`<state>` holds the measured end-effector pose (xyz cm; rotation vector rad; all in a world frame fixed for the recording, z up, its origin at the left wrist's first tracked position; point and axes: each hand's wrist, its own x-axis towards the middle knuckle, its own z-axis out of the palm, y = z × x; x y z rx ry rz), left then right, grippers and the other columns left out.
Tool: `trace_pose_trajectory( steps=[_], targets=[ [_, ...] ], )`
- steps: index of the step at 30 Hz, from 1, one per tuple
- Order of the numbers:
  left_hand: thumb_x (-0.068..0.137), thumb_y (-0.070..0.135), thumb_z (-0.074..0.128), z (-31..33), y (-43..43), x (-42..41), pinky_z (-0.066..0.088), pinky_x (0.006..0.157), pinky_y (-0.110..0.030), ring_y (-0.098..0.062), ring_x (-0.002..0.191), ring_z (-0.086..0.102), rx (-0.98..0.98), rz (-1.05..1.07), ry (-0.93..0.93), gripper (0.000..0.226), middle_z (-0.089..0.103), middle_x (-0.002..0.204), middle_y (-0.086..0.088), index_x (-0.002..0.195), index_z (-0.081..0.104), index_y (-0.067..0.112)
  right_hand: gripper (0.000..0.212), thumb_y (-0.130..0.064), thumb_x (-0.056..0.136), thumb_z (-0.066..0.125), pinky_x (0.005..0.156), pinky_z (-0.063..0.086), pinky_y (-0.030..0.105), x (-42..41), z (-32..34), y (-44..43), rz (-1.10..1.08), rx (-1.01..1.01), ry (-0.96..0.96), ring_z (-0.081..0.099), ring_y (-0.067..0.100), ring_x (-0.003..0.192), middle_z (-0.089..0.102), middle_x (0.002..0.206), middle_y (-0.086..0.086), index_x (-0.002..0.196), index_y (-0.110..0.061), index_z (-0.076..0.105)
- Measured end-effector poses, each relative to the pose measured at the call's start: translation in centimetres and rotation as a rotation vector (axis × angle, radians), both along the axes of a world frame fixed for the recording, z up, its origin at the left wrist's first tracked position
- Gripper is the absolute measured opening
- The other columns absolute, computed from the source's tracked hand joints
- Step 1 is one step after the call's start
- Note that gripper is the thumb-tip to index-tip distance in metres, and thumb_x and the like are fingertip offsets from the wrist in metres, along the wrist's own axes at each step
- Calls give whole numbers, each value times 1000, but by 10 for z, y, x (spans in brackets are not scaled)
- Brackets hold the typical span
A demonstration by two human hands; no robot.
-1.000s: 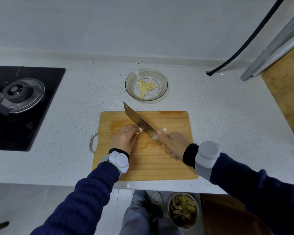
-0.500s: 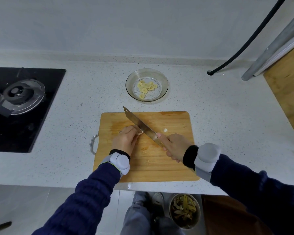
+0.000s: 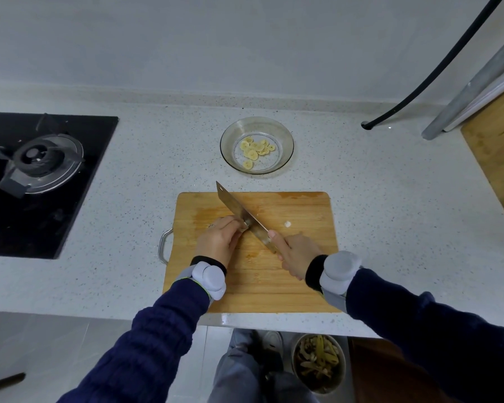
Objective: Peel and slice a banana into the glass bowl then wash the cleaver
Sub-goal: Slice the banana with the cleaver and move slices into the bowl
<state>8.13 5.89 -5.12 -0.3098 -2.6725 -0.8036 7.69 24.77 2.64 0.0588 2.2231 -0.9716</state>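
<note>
One banana stub [image 3: 244, 226] sits mid-frame on the cutting board [image 3: 303, 271], pinched by my left hand [image 3: 218, 242]. My right hand [image 3: 297, 254] grips the cleaver [image 3: 239, 210], lower than a second ago: last cuts likely. The glass bowl [image 3: 285, 138] above holds slices [image 3: 252, 154].

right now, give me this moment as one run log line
phase: slicing | left hand: pinches banana stub on cutting board | right hand: holds cleaver, blade at stub | glass bowl: slices inside

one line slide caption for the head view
Right hand holds the cleaver against a banana stub pinched by the left hand on the cutting board; slices sit in the glass bowl.
</note>
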Motion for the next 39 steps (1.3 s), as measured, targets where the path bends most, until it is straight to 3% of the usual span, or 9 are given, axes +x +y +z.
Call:
trace_pose_trajectory(
  steps=[3,7,12,15,18,23,29,34,39],
  targets=[
    [88,22,48,0,0,1,56,64,-28,-16,87,63,26,-10,-6,24,69,99,1,91,70,13,63,-58,95,30,45,34,22,2,-6,4,-92,-71,-31,40,12,44,48,57,2,84,-5,62],
    [89,23,48,0,-1,2,56,68,-27,-14,90,63,43,-26,-19,23,68,100,3,91,69,13,52,-55,96,30,41,33,22,4,-2,7,-142,-125,-33,37,9,40,43,54,-2,69,-16,50],
    [88,22,50,4,1,2,52,60,-20,-7,86,57,21,4,11,20,68,95,3,86,68,12,53,-61,93,32,42,34,22,8,8,13,-105,-157,-22,38,10,47,49,65,-2,79,-16,57],
    [82,8,66,3,1,1,53,57,-22,-10,84,59,2,18,3,5,69,94,1,85,68,11,53,-60,94,33,42,32,23,8,15,15,-90,-167,-42,36,10,46,47,62,-2,75,-15,55],
    [76,1,72,4,2,1,51,59,-20,-10,85,58,-4,28,-14,13,69,94,1,84,68,11,56,-60,94,32,43,32,23,8,18,15,-59,-125,-42,35,11,43,44,57,0,72,-12,52],
    [86,20,54,4,2,2,52,59,-21,-14,84,63,-4,11,4,15,68,95,2,86,68,13,58,-60,94,30,43,32,23,7,19,13,-40,-99,-43,34,12,43,42,54,1,71,-11,51],
    [82,9,67,2,1,0,51,61,-20,-7,87,54,-3,18,8,4,68,93,1,85,68,11,61,-59,96,27,43,37,22,2,14,8,1,-33,-22,40,15,44,48,56,4,70,-10,52],
    [89,24,48,0,0,1,54,60,-25,-11,86,59,-9,1,-9,24,68,94,2,87,69,12,63,-60,96,26,46,36,20,-2,3,3,20,7,-12,43,15,46,51,59,6,73,-8,55],
    [83,7,68,0,1,0,54,57,-26,-11,85,58,-7,24,-19,7,69,94,2,88,69,11,62,-59,95,27,47,31,19,-1,-5,2,0,-14,-16,40,14,48,49,63,6,78,-7,55]
  ],
)
